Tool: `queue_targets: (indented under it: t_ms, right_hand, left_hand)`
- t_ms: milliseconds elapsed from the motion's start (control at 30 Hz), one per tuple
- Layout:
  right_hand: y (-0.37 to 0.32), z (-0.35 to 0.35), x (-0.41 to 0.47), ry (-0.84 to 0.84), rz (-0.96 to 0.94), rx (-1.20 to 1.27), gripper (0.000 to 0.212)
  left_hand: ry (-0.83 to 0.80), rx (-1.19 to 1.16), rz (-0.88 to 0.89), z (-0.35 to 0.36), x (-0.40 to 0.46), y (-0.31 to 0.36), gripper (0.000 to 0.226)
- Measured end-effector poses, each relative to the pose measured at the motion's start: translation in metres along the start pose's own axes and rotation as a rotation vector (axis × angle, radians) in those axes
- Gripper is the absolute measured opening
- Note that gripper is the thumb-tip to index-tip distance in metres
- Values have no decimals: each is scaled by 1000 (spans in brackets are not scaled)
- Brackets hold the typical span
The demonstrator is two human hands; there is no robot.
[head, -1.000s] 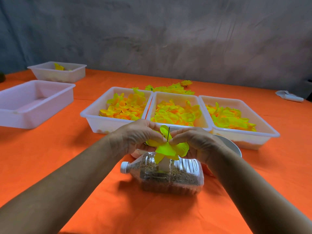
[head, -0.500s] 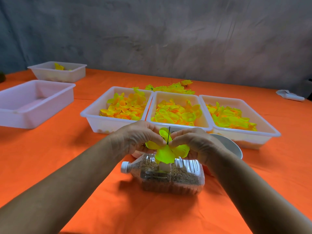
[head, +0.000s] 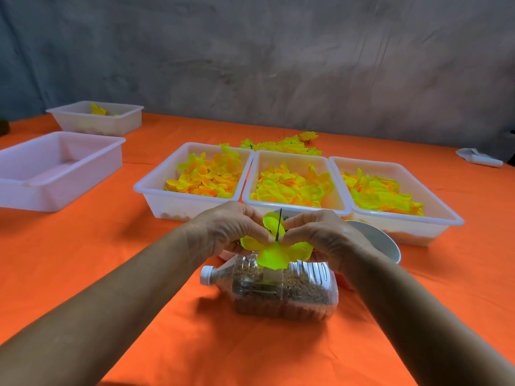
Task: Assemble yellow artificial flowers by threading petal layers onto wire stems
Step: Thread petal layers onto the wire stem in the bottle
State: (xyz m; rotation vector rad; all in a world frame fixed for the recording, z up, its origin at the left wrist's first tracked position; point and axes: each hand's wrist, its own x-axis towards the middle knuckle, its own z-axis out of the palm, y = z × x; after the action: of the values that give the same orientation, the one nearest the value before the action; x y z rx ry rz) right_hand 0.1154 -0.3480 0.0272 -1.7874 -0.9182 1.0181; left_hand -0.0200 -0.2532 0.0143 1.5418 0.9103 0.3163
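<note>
Head view showed the left hand (head: pixel 228 232) and the right hand (head: pixel 320 235) brought together over a granule-filled bottle (head: pixel 281 291) lying on the orange table (head: pixel 139 274), each pinching a yellow petal layer (head: pixel 274 253) threaded on the upright wire stem (head: pixel 279 224). The layer was probably best slid down evenly from both sides, so that the thin wire was not bent and the centre hole was not torn. More petals were kept in three trays (head: pixel 192 201) just behind.
</note>
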Motion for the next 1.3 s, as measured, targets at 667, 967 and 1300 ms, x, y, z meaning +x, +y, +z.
queue_targets:
  t_ms: [667, 967, 1300]
  right_hand:
    - [5, -8, 5, -76, 26, 108, 25]
    - [11, -20, 10, -141, 43, 103, 24]
    - [24, -20, 18, -91, 39, 79, 21]
  left_hand:
    - [-39, 3, -42, -5, 1, -2, 24]
    - [-68, -95, -102, -7, 2, -3, 22]
    - [42, 35, 180, -6, -7, -4, 35]
